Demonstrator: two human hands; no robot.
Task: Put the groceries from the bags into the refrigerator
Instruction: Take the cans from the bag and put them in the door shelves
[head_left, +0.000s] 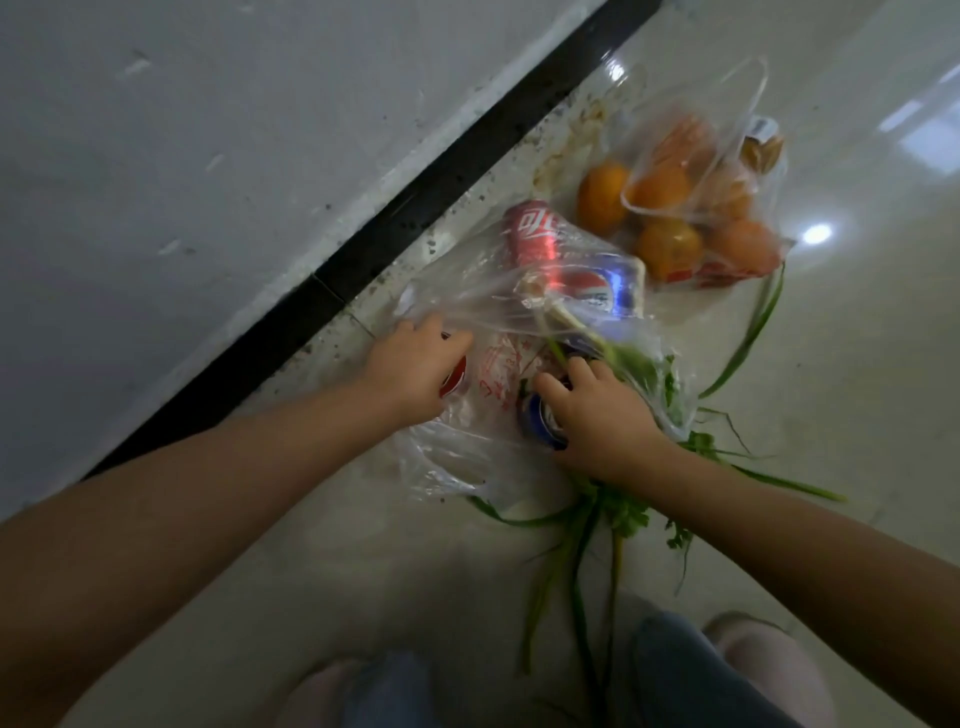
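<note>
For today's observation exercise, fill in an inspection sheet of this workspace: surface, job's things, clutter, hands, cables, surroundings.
Surface: glossy pale tiled floor, stained near the wall.
Job's things: clear bag of cans with a red can and blue cans; bag of oranges; green onions lying loose.
Clutter: nothing seen.
Hands: left hand grips a red can; right hand grips a blue can.
Cables: nothing seen.
Surroundings: white wall, black baseboard.

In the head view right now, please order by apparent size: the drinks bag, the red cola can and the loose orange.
1. drinks bag, clearly the largest.
2. red cola can and loose orange: they look about alike. The can is partly under plastic, so I do not rank them.
</note>
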